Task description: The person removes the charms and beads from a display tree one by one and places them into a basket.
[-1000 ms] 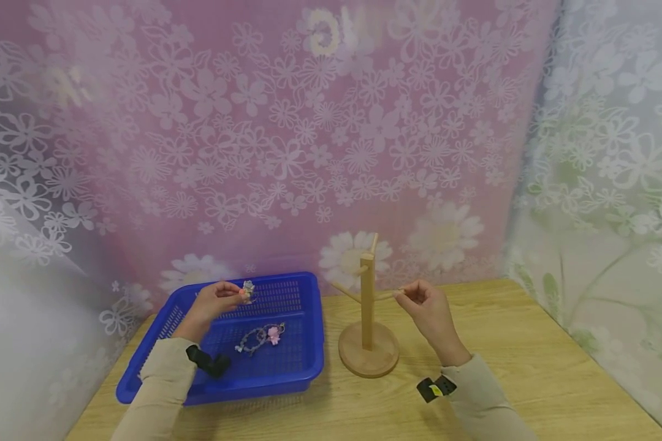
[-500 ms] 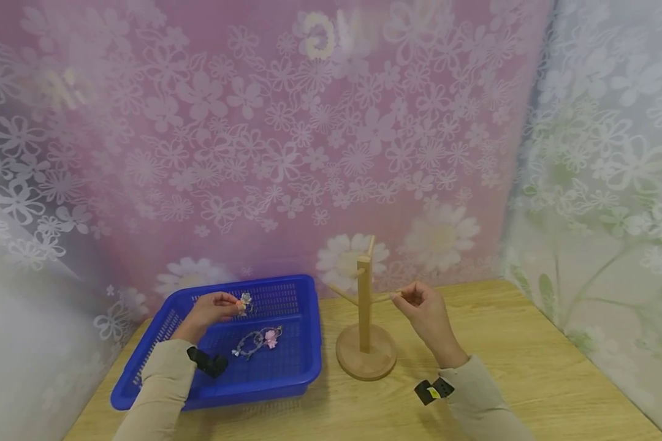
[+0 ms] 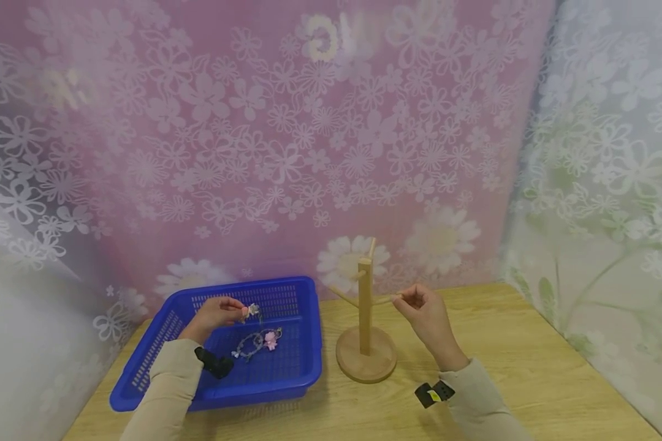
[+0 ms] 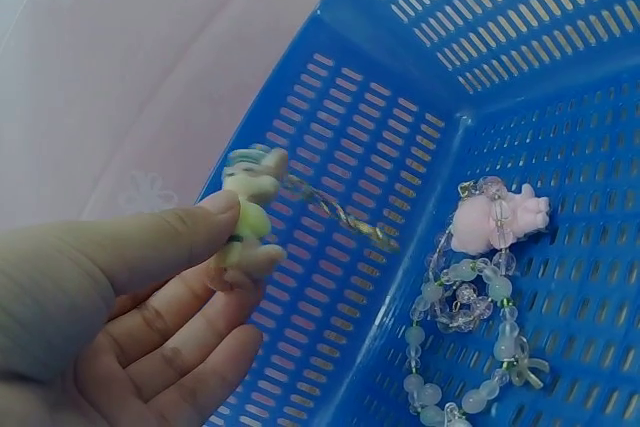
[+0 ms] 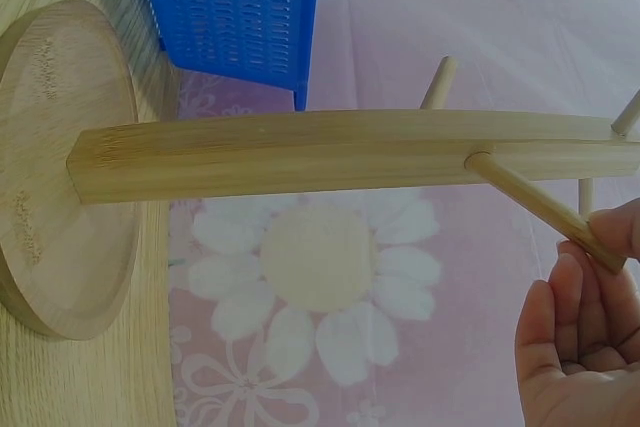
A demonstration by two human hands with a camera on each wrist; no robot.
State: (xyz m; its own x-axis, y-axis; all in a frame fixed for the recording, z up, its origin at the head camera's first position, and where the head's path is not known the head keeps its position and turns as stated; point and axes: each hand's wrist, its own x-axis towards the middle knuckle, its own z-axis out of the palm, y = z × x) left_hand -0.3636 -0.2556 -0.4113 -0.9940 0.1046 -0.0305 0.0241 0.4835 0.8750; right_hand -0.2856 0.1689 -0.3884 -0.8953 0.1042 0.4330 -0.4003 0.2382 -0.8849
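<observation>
The left hand (image 3: 214, 312) has dropped lower into the blue basket (image 3: 160, 343), thumb and fingers pinching a small charm (image 4: 248, 182) by its chain. A beaded bracelet (image 3: 256, 340) lies on the basket floor. Beyond, the right hand (image 3: 425, 306) pinches a peg tip on the wooden stand (image 3: 365, 318).

A light wooden table (image 3: 529, 367) carries a blue slotted basket (image 3: 303, 361) and a wooden peg stand (image 3: 366, 361).
</observation>
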